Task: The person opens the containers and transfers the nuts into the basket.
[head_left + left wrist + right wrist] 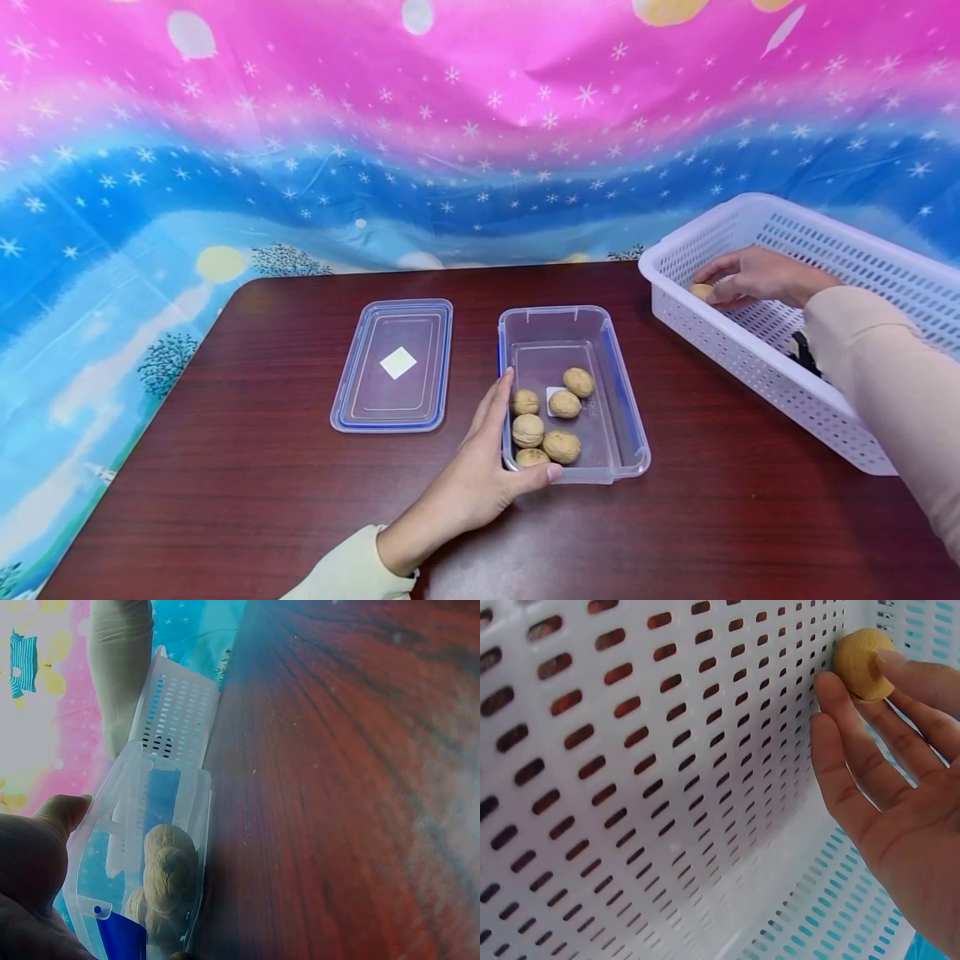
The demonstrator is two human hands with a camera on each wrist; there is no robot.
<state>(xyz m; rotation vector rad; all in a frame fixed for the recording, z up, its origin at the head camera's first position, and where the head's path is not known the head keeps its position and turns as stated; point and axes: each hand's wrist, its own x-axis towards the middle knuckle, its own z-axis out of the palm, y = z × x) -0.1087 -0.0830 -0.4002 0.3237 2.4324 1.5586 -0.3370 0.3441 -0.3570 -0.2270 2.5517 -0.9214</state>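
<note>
In the head view my left hand point(480, 471) rests against the near left corner of a clear plastic container point(551, 329). Its fingers lie straight along the left wall, and the thumb touches the front rim. Several walnuts point(562, 447) sit inside, mostly toward that corner. Off to the right, my right hand point(765, 277) reaches into a white perforated basket point(757, 367). Between thumb and fingers it pinches a walnut point(864, 664) close to the basket's wall, as the right wrist view shows. The left wrist view catches the left thumb point(66, 812) at the container's rim.
A clear lid point(367, 367) with a blue seal and a white diamond label lies flat left of the container. Something black point(804, 354) is partly visible in the basket by the right sleeve. Behind the dark red wooden table point(247, 483) hangs a colourful patterned cloth point(480, 133).
</note>
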